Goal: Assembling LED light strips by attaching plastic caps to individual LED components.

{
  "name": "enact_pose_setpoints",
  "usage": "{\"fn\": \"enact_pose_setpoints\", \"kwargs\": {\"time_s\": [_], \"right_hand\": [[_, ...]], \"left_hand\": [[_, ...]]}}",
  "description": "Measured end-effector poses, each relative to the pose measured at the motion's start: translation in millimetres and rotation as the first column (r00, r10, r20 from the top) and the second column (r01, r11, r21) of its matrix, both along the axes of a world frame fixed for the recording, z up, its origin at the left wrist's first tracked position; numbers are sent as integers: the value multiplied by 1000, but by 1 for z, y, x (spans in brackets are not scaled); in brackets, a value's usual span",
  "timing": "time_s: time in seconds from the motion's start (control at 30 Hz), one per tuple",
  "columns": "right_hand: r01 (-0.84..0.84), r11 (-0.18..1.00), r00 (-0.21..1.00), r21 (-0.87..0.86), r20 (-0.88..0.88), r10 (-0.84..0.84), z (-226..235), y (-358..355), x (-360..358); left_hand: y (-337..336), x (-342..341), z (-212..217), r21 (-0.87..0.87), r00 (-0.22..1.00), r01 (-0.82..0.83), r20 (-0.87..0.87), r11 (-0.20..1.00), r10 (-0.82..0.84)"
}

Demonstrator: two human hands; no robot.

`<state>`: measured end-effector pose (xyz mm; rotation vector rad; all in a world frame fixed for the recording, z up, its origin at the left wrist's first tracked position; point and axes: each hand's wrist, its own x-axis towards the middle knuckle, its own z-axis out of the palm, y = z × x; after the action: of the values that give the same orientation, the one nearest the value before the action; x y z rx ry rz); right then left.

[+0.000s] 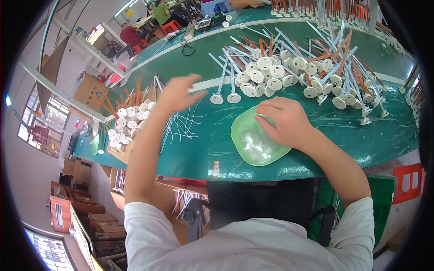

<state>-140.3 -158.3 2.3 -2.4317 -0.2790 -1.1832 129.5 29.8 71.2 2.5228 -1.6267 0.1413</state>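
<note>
My left hand (180,94) is raised over the table's left part, its thumb and fingers apart and nothing in it. Just right of it, two white round discs with long pale strips (233,98) lie side by side. My right hand (284,123) is over a light green dish (242,144) with small clear pieces in it. Its fingers are pressed together in a pinch; whatever is between them is too small or hidden to make out. Thin white wires (183,128) lie loose below my left hand.
A big pile of white discs (264,72) with silver and orange strips covers the table's far middle and right. More discs (131,118) fill a cardboard box at the left. A rack (325,9) of hanging strips stands at the back right. Other people (161,13) sit far off.
</note>
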Motion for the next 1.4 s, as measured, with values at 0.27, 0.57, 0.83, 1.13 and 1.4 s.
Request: {"fn": "enact_pose_setpoints", "kwargs": {"time_s": [0.27, 0.57, 0.83, 1.13, 1.4], "right_hand": [[-24, 1000, 999, -16, -46, 23, -3, -3, 2], [-15, 1000, 998, 1, 57, 15, -2, 3, 1], [-64, 990, 984, 123, 174, 42, 2, 14, 8], [-61, 994, 975, 92, 219, 40, -4, 20, 8], [-157, 961, 985, 226, 105, 137, -3, 9, 5]], "left_hand": [[-31, -26, -52, -157, 968, 190, -135, 969, -211], [-42, -70, -60, -706, 662, -298, -638, 643, -393], [-29, -133, -75, -629, 753, 99, -459, 771, -472], [-28, -138, -80, -662, 779, 315, -229, 680, -584], [-25, -144, -81, -603, 669, 76, -560, 794, -489]]}}
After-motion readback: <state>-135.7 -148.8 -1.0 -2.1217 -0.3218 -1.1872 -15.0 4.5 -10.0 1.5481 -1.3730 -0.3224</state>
